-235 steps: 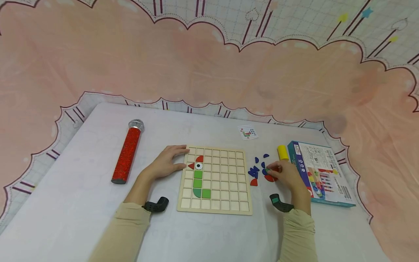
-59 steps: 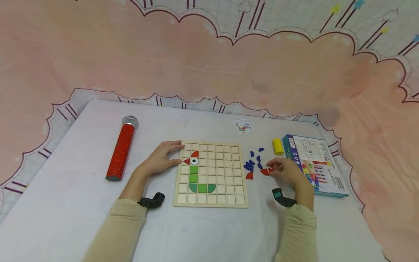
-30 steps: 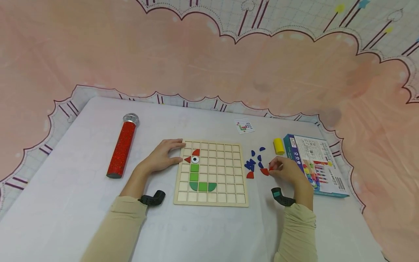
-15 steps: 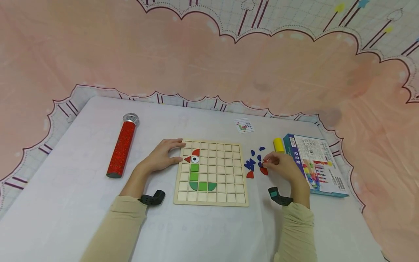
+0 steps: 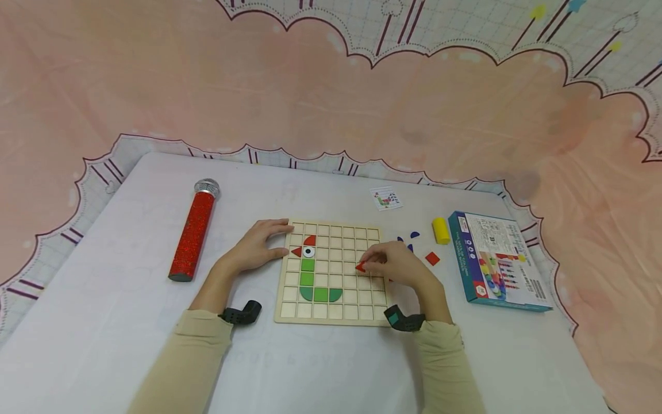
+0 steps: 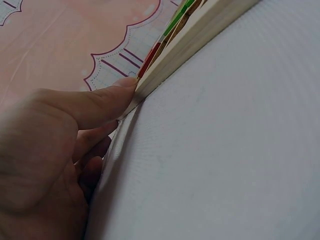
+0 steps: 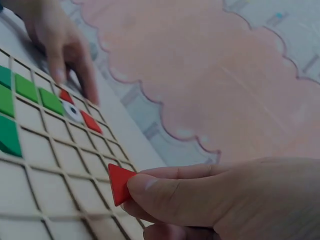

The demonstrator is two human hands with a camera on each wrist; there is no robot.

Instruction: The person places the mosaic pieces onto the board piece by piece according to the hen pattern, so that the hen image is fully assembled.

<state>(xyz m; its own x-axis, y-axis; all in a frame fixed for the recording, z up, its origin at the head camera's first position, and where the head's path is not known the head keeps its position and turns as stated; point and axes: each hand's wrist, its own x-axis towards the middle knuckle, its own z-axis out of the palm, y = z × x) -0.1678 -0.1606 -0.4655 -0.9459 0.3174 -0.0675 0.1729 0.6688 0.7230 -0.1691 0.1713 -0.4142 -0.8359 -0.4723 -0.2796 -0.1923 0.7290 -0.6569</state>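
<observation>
A wooden grid board lies on the white table, with green tiles, a red beak, a red crest and a white eye tile set in its left columns. My left hand rests at the board's left edge, its thumb pressing the rim. Over the board's right half, my right hand pinches a small red piece between thumb and fingers; the right wrist view shows the red piece just above the squares. Blue pieces and a red square lie right of the board.
A red glitter microphone lies to the left. A yellow cylinder and a blue game box sit at the right. A small pattern card lies behind the board. Pink patterned cloth surrounds the table.
My right hand has picked a red piece from the loose pile and carried it left, from beside the board to over its right half. The left hand has stayed put.
</observation>
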